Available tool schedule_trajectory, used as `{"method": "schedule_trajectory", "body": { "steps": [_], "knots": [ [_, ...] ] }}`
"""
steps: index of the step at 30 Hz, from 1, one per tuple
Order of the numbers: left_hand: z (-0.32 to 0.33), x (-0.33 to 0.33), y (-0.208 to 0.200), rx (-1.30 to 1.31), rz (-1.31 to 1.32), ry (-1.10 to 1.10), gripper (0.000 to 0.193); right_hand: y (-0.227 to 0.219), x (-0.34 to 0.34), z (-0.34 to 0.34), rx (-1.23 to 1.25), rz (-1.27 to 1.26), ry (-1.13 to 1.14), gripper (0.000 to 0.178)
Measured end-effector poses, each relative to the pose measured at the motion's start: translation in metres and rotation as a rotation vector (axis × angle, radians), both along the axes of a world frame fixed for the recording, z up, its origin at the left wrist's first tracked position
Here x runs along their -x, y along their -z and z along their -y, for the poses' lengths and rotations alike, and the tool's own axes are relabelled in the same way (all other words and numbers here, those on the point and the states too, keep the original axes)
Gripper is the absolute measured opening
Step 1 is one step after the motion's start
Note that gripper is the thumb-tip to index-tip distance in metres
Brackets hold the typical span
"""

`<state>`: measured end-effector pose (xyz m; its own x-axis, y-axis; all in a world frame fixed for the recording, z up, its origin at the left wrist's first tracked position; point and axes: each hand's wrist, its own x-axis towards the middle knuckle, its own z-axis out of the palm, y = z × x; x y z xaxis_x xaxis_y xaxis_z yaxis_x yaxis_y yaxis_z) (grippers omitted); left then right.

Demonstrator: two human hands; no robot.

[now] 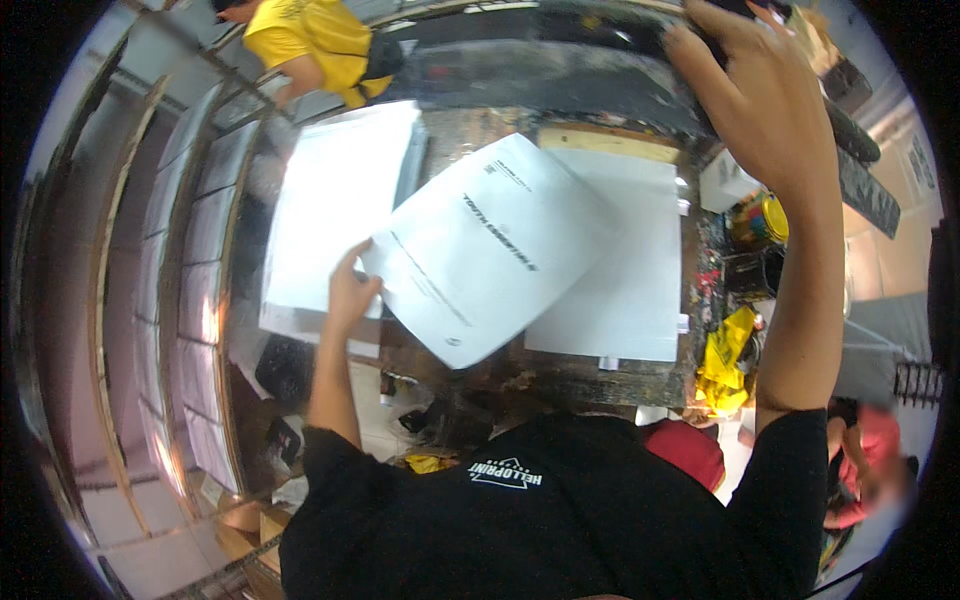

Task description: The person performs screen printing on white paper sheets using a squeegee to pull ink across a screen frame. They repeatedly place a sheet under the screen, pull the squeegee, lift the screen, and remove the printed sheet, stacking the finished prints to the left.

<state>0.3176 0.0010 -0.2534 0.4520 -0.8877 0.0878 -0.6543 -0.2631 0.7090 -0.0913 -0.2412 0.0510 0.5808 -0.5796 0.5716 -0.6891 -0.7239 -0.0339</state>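
A white sheet with black print (490,255) slants over the middle of the table. My left hand (352,290) pinches it by its left edge. A stack of white sheets (340,190) lies beyond that hand on the left. The printed sheet partly overlaps a blank white sheet (625,270) lying flat on the right, with small white tabs along its edges. At the upper right, my raised right hand (755,95) has its thumb and fingers round the edge of a dark frame (570,75) stretching along the far side. Some of its fingertips are hard to make out.
On the right are a yellow container (772,218), a dark pot (752,272) and a crumpled yellow cloth or bag (727,360). Tall racks (205,290) stand on the left. A person in yellow (315,45) is at the far left, another in red (860,460) at the lower right.
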Motion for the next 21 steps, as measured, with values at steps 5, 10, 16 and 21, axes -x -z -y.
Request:
{"method": "schedule_trajectory", "body": {
  "steps": [5,10,16,21],
  "knots": [
    [-0.043,-0.205,0.007,-0.176,0.535,-0.151,0.065,0.023,-0.004,-0.018,0.022,0.037,0.005,0.041],
    [0.052,0.001,-0.08,0.01,-0.064,0.037,0.086,0.042,0.012,-0.031,0.09,0.066,0.053,0.052],
    [-0.062,0.264,-0.077,0.413,-1.853,0.256,0.104,0.15,0.051,-0.131,-0.27,-0.337,-0.09,0.057],
    [-0.094,0.262,0.039,-0.119,-1.769,-0.116,0.12,0.31,0.09,-0.172,-0.601,-0.172,-0.179,0.04]
  ]
}}
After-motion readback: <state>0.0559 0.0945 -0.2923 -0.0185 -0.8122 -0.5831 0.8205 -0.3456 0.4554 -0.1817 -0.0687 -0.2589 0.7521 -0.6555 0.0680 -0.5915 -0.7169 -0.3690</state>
